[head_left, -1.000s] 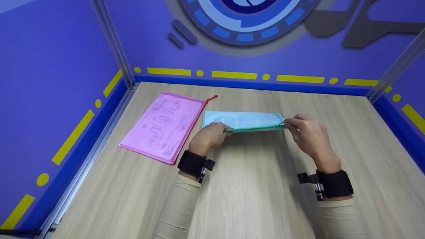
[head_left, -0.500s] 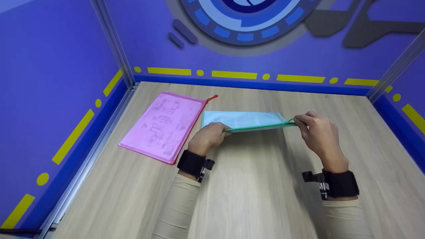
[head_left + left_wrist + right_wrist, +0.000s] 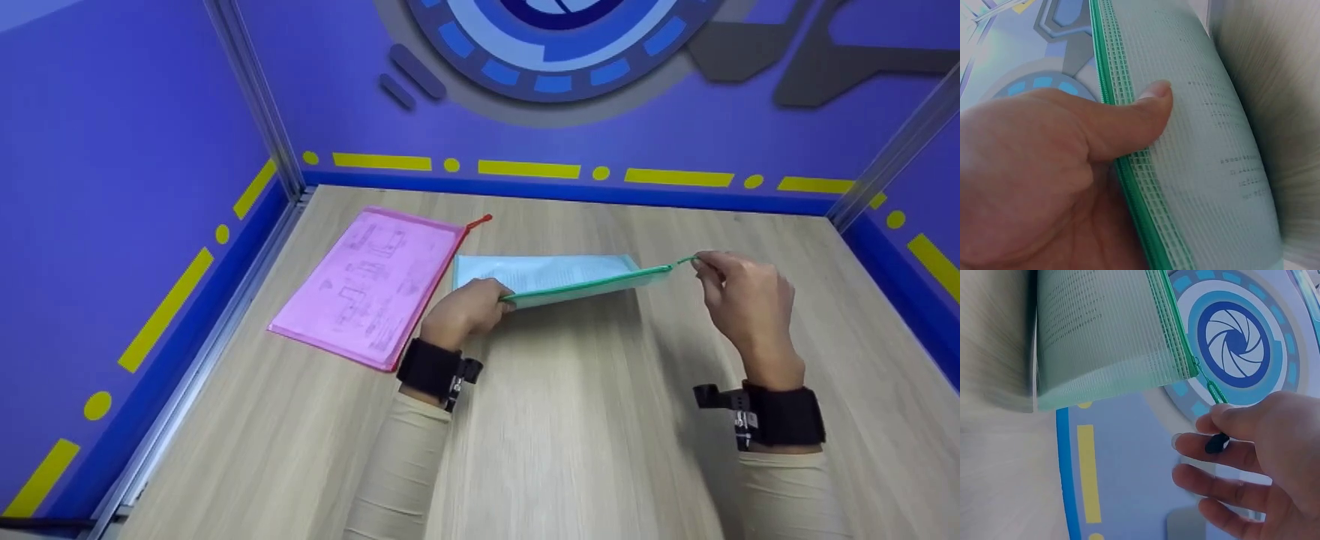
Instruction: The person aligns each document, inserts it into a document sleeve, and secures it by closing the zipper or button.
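Note:
A pale green mesh zipper pouch holds a sheet of printed paper. Its near, zippered edge is raised off the table, while the far edge lies lower. My left hand pinches this edge near the left end, thumb lying over the mesh beside the green zipper. At the pouch's right corner, the zipper's pull cord stretches taut to my right hand, which pinches it between thumb and index finger. The other right fingers are spread apart in the right wrist view. A small dark piece shows by the index finger.
A pink zipper pouch with printed drawings inside lies flat on the wooden table, just left of the green one. Its red pull cord points to the back right. Blue panels enclose the table at the back and sides.
My right hand has moved right, drawing the zipper pull along to the pouch's right corner and out past it. The zippered edge has risen at its right end. My left hand has barely shifted.

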### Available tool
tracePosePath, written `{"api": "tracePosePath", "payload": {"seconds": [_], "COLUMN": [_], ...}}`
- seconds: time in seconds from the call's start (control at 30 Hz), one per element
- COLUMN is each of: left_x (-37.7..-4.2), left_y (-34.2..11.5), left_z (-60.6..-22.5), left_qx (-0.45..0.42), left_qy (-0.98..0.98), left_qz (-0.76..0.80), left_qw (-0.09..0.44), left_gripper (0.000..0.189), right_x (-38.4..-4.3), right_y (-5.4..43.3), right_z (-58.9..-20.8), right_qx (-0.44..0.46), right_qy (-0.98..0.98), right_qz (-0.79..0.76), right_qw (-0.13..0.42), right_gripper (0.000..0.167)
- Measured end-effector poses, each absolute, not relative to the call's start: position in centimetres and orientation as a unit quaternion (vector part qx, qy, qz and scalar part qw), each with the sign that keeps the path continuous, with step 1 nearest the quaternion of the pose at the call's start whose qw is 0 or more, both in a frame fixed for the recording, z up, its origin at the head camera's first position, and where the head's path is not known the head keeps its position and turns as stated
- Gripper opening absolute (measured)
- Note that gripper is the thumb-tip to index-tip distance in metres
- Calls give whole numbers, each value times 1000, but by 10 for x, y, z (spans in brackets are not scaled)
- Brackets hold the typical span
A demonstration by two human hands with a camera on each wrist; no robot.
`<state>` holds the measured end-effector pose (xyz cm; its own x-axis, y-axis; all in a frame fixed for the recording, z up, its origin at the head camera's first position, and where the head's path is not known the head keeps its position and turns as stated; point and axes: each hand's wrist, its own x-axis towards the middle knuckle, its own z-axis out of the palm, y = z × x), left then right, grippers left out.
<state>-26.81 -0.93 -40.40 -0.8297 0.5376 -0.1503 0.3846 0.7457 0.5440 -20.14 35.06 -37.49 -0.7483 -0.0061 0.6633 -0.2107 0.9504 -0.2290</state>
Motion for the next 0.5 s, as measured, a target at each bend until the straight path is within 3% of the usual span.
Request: {"api": "tracePosePath", "payload": {"seconds": [0.13, 0.23, 0.3, 0.43, 0.5], "left_x": [-273, -277, -279, -282, -283], "left_y": [-5, -4, -4, -7, -8], "left_z": [-406, -408, -408, -404, -401], "left_qx": [276, 291, 296, 304, 307], "left_qy": [920, 917, 906, 854, 819], "left_qz": [266, 272, 290, 388, 455], "left_qw": [79, -23, -88, -165, -165], "left_gripper": [22, 19, 19, 21, 28], "right_x": [-201, -203, -203, -204, -205], "right_y": [348, 345, 342, 338, 337], "right_z": [-372, -369, -366, -360, -359], "right_qx": [12, -10, -20, -56, -67], "right_qy": [-907, -882, -869, -859, -856], "right_qz": [174, 235, 291, 400, 450], "right_qw": [384, 407, 401, 316, 247], "right_gripper": [20, 27, 40, 94, 105]}}
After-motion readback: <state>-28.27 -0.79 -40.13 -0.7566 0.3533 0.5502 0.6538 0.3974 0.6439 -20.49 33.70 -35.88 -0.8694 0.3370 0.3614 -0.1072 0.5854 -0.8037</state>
